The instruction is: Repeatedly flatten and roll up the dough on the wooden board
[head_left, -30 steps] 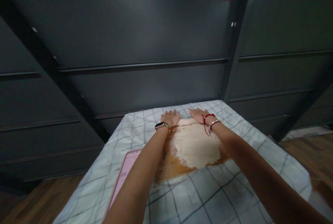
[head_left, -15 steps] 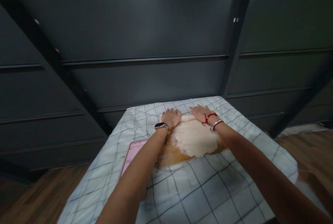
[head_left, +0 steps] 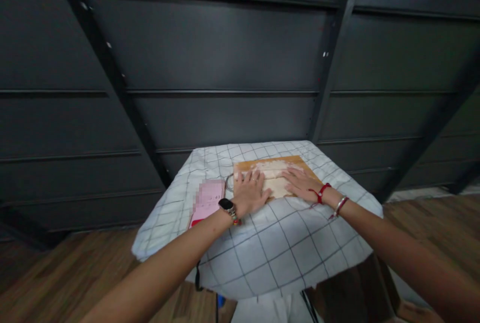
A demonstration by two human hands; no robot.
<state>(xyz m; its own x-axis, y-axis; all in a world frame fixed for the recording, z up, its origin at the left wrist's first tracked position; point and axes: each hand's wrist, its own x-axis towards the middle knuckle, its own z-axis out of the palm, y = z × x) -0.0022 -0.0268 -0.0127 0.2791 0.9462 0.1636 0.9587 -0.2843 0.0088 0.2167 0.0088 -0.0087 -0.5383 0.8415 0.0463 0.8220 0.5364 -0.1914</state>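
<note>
A sheet of pale, flattened dough (head_left: 277, 189) lies on a wooden board (head_left: 245, 165). Across it, between my hands, runs a pale cylinder (head_left: 273, 175); whether it is a rolling pin or rolled dough I cannot tell. My left hand (head_left: 250, 194) rests palm down at its left end, fingers spread, a watch on the wrist. Over the right end lies my right hand (head_left: 300, 183), flat with fingers stretched out, red cord and a bangle at the wrist. Both palms hide the cylinder's ends and part of the dough.
A phone with a pink screen (head_left: 210, 195) lies left of the board, close to my left forearm. Under everything is a white checked cloth (head_left: 285, 243) draped over the small table. A dark panelled wall (head_left: 225, 48) stands behind it.
Both hands have drawn back from the board's far edge toward me, and the cylinder has come nearer too. Floury residue on the far part of the board now shows. The camera view has shifted.
</note>
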